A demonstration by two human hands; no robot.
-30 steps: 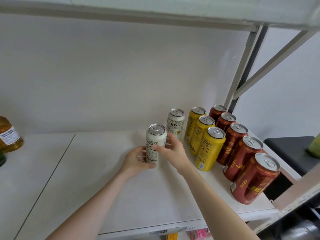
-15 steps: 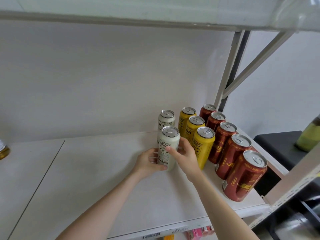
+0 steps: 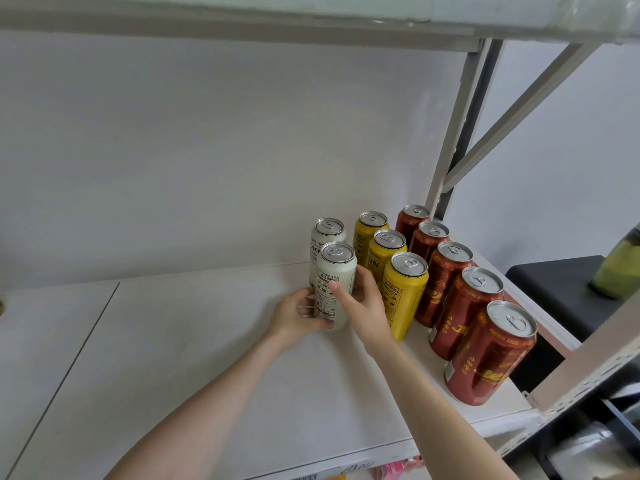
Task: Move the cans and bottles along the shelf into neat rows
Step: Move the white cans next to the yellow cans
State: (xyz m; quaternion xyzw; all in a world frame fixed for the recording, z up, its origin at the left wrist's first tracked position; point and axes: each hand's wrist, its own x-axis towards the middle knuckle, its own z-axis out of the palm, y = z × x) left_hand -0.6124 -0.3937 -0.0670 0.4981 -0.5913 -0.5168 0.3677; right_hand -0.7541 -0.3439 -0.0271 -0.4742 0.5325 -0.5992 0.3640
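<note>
Seating a white can [image 3: 335, 268] just in front of the rear can [image 3: 323, 235] — left hand [image 3: 294, 315] and right hand [image 3: 369, 306] curl fingers [image 3: 305, 308] round it. Next, likely: square it, release.

There are white cans [image 3: 334, 287], yellow cans [image 3: 403, 299] and gold-printed red cans [image 3: 485, 362].

Front white can [image 3: 334, 285]: metal, painted body with a soft satin sheen and printed text; lid bare silvery metal. Yellow cans [image 3: 403, 296]: metal, glossy lacquer, bare silver lids. Red cans [image 3: 485, 358]: metal, high gloss with gold print, light streaks reflected down the sides. Shelf [image 3: 173, 358]: pale board, matt, smooth, faint grain pattern. Upright post [image 3: 453, 133] and perforated rail [image 3: 588, 375]: painted metal, light grey, dull finish. Back panel [image 3: 207, 150]: matt, smooth
</note>
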